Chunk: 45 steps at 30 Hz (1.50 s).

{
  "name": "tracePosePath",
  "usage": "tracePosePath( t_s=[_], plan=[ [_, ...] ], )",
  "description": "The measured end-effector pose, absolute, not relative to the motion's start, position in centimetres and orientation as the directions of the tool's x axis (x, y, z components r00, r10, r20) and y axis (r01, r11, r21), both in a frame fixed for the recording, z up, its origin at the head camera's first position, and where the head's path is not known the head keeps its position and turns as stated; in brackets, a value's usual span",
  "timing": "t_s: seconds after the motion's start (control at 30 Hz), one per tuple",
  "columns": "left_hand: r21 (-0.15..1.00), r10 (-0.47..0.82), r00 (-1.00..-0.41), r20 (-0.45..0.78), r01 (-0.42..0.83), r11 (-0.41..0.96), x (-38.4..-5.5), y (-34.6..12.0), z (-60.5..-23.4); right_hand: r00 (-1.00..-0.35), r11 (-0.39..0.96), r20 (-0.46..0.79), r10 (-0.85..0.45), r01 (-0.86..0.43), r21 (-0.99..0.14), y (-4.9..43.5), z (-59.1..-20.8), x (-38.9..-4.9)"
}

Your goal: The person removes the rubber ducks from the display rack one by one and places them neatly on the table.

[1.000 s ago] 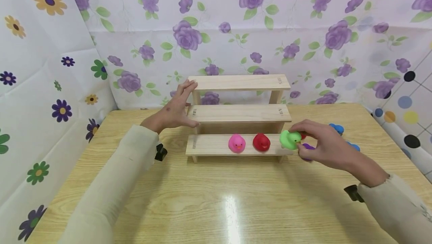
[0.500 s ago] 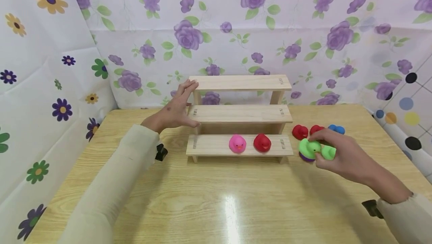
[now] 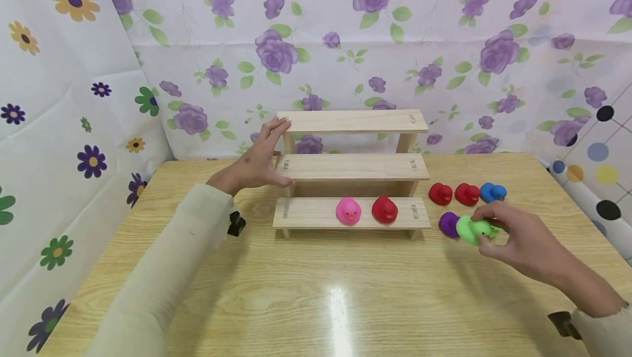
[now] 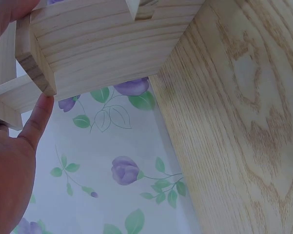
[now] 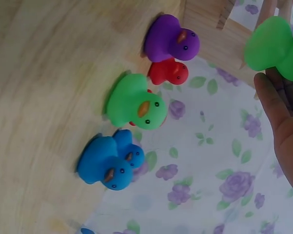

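Note:
Between thumb and fingers my right hand pinches a green rubber duck, held over the table right of a three-step wooden shelf. In the right wrist view the held duck is at the upper right, apart from a second green duck on the table. My left hand grips the shelf's left end, fingers at the top board and thumb by the middle one. The left wrist view shows the thumb touching a board's end. A pink duck and a red duck sit on the lowest step.
Right of the shelf stand a purple duck, two red ducks and a blue duck. Another blue duck shows in the right wrist view; my right hand hides it from the head view. Flowered cloth hangs behind the table.
My right hand has carried the green duck away from the lowest step's right end, rightward and toward me, uncovering the red and purple ducks. My left hand stays on the shelf.

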State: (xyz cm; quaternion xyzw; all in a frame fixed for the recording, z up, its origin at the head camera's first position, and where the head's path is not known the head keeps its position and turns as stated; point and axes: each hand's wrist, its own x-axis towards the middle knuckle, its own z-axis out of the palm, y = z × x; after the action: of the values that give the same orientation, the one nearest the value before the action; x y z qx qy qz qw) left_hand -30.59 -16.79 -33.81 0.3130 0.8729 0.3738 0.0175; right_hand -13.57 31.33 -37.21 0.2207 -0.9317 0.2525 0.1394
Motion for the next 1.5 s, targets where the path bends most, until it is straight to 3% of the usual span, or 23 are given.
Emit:
tracePosePath(
  t_s=[0.93, 1.5],
  plan=[
    [0.647, 0.565, -0.798, 0.212, 0.547, 0.53, -30.6, -17.0, -33.7, -0.909, 0.81, 0.261, -0.325, -0.41, -0.419, 32.4, -40.3, -12.1],
    [0.652, 0.552, -0.806, 0.212, 0.538, 0.535, -30.6, -16.9, -34.0, -0.88, 0.787, 0.247, -0.405, -0.473, -0.396, 32.2, -41.7, -13.0]
  ],
)
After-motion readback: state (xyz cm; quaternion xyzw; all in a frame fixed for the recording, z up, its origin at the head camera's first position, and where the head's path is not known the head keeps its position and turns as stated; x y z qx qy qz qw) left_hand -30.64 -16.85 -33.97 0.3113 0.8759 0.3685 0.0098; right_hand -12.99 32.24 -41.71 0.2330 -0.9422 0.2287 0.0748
